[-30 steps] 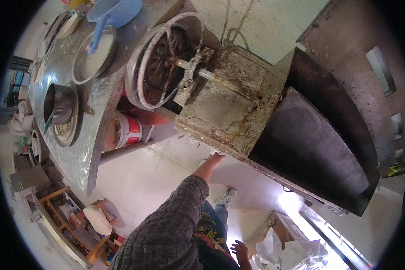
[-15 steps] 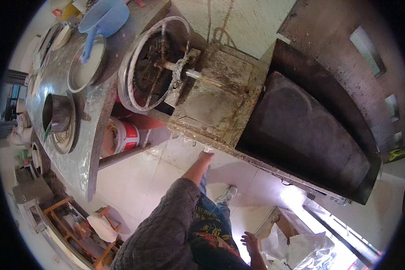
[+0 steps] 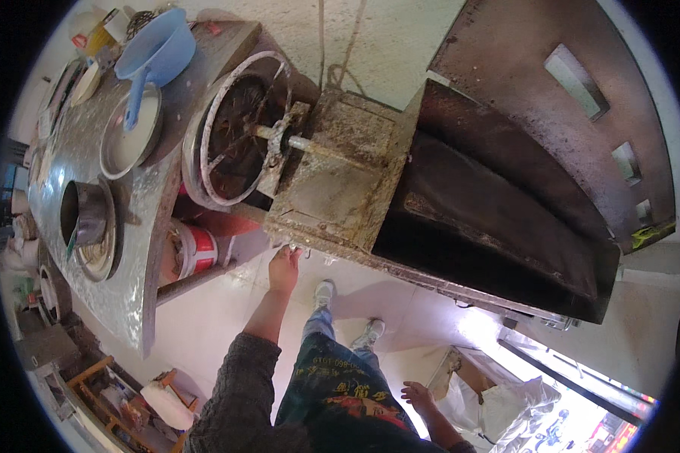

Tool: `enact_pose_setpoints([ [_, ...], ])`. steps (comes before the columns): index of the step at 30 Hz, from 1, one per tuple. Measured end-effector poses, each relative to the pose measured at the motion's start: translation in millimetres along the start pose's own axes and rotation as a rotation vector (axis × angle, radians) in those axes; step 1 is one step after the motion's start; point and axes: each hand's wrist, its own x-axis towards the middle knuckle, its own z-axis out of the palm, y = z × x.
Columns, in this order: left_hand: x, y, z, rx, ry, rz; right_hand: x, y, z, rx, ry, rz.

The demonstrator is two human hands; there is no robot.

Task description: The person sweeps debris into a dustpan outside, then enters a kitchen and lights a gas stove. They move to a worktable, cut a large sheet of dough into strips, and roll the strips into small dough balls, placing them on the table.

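Note:
My left hand [image 3: 283, 269] reaches to the front edge of a grimy metal machine [image 3: 336, 170]. Its thumb and fingers pinch a small fitting there, mostly hidden by the fingertips. Beside it, more small metal fittings [image 3: 329, 261] stick out below the edge. Lower right, my right hand [image 3: 417, 395] hangs in the air with its fingers apart, holding nothing. On the machine's left a white-rimmed wheel [image 3: 217, 128] surrounds a metal shaft [image 3: 310, 146]. To the right, a dark metal trough [image 3: 499, 283] holds a curved dark plate [image 3: 499, 204], with a black gap along its near side.
A metal table [image 3: 140, 219] at left carries a blue long-handled dipper [image 3: 155, 49], a shallow pan [image 3: 131, 132] and a dark pot [image 3: 89, 211]. Beneath stands a red-and-white bucket [image 3: 198, 249]. White sacks [image 3: 517, 404] and a wooden rack [image 3: 91, 377] stand on the floor.
My left hand has moved left along the machine's front edge to another fitting. The dark plate in the trough has tilted, showing a black gap in front. My view has shifted.

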Motion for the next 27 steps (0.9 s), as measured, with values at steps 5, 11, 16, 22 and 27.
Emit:
enact_pose_setpoints([
  [5,-3.1,1.1,7.6,-0.967,-0.145,-0.550,4.0,-19.0,4.6,-0.062,-0.033,-0.011],
  [11,-2.7,0.0,6.6,-1.426,-0.171,-0.737,12.2,-35.7,3.1,-0.126,-0.088,-0.022],
  [16,-0.3,3.1,4.7,-1.229,-0.196,-0.662,13.7,-43.8,2.7,-0.167,-0.069,-0.104],
  [22,-7.2,14.4,-0.9,0.001,0.080,-0.056,14.1,-33.9,0.2,-0.069,-0.073,-0.089],
  [27,-8.2,12.9,5.5,-0.368,0.181,-0.146,12.7,-22.7,-4.8,-0.159,-0.087,0.043],
])
